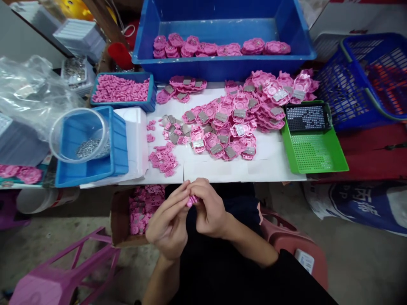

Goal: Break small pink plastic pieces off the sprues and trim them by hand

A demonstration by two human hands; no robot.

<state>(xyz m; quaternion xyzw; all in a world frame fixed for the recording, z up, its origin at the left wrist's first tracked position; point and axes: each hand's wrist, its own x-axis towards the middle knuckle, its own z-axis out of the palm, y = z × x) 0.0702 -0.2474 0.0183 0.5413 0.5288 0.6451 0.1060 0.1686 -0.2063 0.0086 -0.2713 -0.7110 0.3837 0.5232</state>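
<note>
Head camera: the left hand and right hand pinch a small pink piece together, just off the near edge of the white surface. Pink parts lie in heaps there, by a green tray. A pink stool stands on the gray floor. The blue-and-white bag has white writing, with what looks like PP

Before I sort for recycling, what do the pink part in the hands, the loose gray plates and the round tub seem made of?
Pink part: probably glossy plastic, given its bright highlights. Loose gray plates: likely metal, from their dull sheen. Round tub: apparently smooth clear plastic; the blue bin shows through.
</note>
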